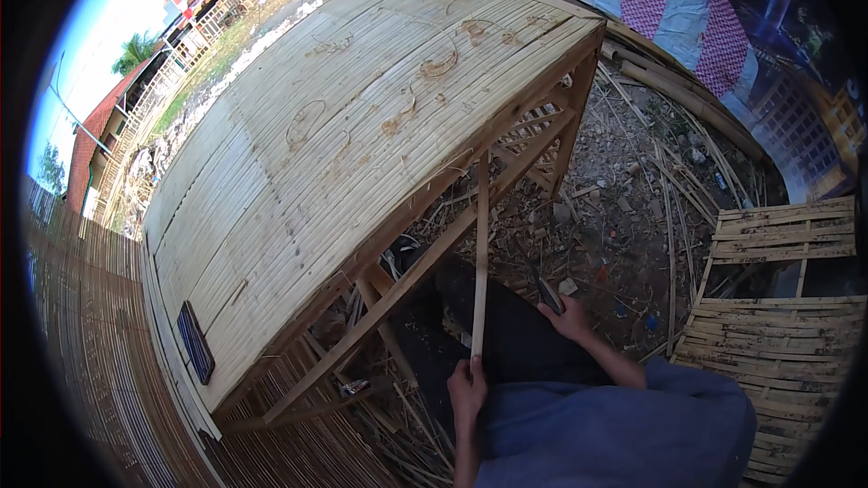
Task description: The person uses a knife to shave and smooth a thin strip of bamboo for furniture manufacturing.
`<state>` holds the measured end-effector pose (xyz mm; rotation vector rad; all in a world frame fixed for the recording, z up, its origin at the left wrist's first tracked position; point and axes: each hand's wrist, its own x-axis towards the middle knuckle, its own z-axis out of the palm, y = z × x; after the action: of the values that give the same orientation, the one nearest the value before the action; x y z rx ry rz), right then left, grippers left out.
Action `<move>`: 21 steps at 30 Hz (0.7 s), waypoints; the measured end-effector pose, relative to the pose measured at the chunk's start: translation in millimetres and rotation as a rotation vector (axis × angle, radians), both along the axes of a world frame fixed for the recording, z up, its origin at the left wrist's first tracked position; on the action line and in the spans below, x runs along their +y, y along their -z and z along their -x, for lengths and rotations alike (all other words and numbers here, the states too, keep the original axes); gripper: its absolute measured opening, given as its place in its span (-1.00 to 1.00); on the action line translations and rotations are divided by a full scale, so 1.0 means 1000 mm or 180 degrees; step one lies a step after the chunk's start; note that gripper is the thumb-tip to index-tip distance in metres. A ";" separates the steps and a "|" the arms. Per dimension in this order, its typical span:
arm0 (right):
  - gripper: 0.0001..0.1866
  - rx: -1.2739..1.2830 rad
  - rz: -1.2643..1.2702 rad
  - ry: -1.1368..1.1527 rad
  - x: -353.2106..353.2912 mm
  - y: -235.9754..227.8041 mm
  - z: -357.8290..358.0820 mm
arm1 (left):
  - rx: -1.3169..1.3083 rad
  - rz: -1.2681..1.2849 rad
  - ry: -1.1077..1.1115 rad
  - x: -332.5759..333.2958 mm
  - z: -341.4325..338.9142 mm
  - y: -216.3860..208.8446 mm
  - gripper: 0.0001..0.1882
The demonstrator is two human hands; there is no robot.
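Observation:
My left hand (467,390) is closed around the lower end of a pale bamboo strip (482,253). The strip rises almost upright, its top near the edge of a bamboo-slat table (298,163). To the right, my right hand (568,318) grips a dark, flat-bladed knife (550,296), its handle mostly hidden by the fingers. The blade points up and away, apart from the strip. Both hands are low over my dark-trousered legs, beside the table's wooden frame.
A dark phone-like slab (196,343) lies on the table's near left corner. Curled shavings (438,63) are scattered over the top. A diagonal brace (371,316) runs beneath it. Woven bamboo panels (768,352) stand at right, bamboo poles (687,95) behind. Scraps litter the ground.

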<state>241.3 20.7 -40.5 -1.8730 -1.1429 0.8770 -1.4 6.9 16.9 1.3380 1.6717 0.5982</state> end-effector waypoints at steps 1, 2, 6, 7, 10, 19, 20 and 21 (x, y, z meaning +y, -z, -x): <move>-0.57 -0.0024 -0.0033 -0.0025 -0.001 -0.003 0.000 | 0.0024 -0.0042 -0.0019 0.002 -0.001 -0.003 -0.57; -0.57 -0.0026 -0.0053 -0.0096 -0.003 -0.013 0.000 | 0.0041 -0.0073 -0.0048 0.003 -0.004 -0.006 -0.58; -0.57 0.0521 0.0434 -0.0360 0.004 -0.036 0.008 | 0.0199 -0.0382 -0.0202 0.016 -0.007 -0.007 -0.62; -0.57 0.0935 0.0562 -0.0386 0.006 -0.047 0.016 | 0.0170 -0.0391 -0.0235 0.021 -0.009 -0.008 -0.62; -0.64 0.1547 0.0321 -0.0400 0.014 -0.060 0.041 | 0.0004 -0.0612 -0.0021 0.040 -0.018 -0.009 -0.62; -0.71 0.3193 0.0729 -0.0380 -0.005 -0.051 0.084 | -0.0659 -0.0189 0.0136 0.039 -0.016 0.037 -0.57; -0.71 0.3173 0.0772 -0.0399 -0.006 -0.052 0.084 | -0.0948 -0.0131 0.0078 0.033 -0.013 0.036 -0.54; -0.72 0.3165 0.0788 -0.0432 -0.007 -0.053 0.083 | -0.0966 -0.0111 0.0036 0.028 -0.010 0.034 -0.54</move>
<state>158.0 13.3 12.2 -1.2211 -0.5370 1.8051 8.8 34.8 -17.2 1.2122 1.4120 0.7851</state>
